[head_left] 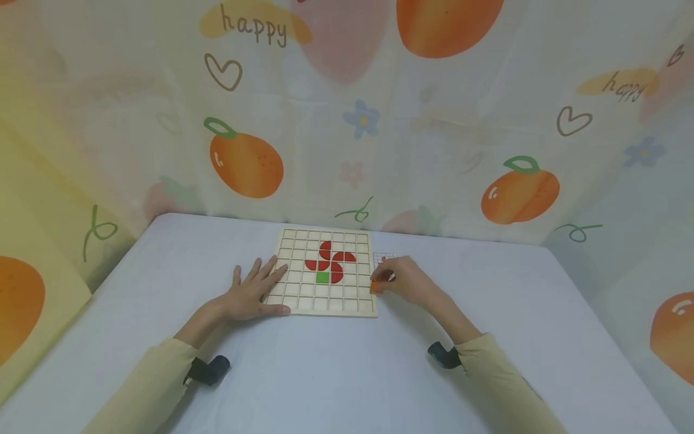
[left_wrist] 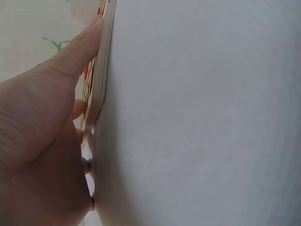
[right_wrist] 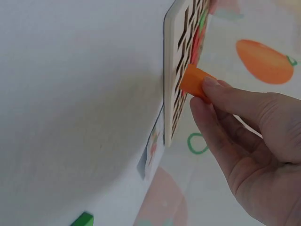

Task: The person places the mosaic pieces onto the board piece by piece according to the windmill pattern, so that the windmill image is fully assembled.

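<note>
A light wooden grid board (head_left: 345, 299) lies flat on the table. Red rounded pieces (head_left: 337, 273) form a pinwheel near its middle, with a green square (head_left: 322, 278) just below them. My left hand (head_left: 246, 298) rests at the board's left edge, fingers spread; its thumb lies along the near left corner, close up in the left wrist view. Over the right edge of the board, my right hand (head_left: 408, 281) pinches a small orange block (right_wrist: 194, 81) between thumb and fingertips. The other fingers curl loosely behind.
A printed card (head_left: 384, 257) with a grid and a red figure lies right of the board, partly behind my right hand. A green block (right_wrist: 83, 220) shows at the bottom of the right wrist view. A patterned cloth wall (head_left: 325, 169) stands behind the white table (head_left: 336, 374).
</note>
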Demonstrator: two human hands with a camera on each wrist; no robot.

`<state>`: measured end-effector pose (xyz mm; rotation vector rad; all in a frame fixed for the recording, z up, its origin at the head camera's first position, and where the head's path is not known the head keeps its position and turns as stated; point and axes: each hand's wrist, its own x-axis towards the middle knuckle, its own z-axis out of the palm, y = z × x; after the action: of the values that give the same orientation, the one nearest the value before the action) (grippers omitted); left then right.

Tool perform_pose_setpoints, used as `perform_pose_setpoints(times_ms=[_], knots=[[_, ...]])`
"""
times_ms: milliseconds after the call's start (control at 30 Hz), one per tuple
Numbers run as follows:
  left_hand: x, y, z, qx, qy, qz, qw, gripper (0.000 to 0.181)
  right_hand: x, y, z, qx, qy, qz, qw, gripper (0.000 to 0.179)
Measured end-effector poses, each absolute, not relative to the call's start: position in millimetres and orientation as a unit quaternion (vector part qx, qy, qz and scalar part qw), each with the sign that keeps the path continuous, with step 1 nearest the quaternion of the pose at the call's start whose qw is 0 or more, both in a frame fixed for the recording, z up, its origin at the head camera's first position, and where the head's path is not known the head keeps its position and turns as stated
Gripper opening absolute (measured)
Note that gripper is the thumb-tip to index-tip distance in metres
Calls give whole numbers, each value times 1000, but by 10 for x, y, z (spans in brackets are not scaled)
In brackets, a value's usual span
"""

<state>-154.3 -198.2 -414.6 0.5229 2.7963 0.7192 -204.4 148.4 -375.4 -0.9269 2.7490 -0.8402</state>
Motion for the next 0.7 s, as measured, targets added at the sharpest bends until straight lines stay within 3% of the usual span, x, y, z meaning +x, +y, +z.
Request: perform_pose_setpoints(times_ms=[300, 700], knots=[[-1550, -1984, -4156, 182, 947, 245, 103, 97, -2012, 1225, -3719, -286, 910, -287, 91, 14], [-1568, -2013, -4204, 180, 946, 250, 102, 98, -2004, 973, -3752, -304, 903, -295, 76, 14]])
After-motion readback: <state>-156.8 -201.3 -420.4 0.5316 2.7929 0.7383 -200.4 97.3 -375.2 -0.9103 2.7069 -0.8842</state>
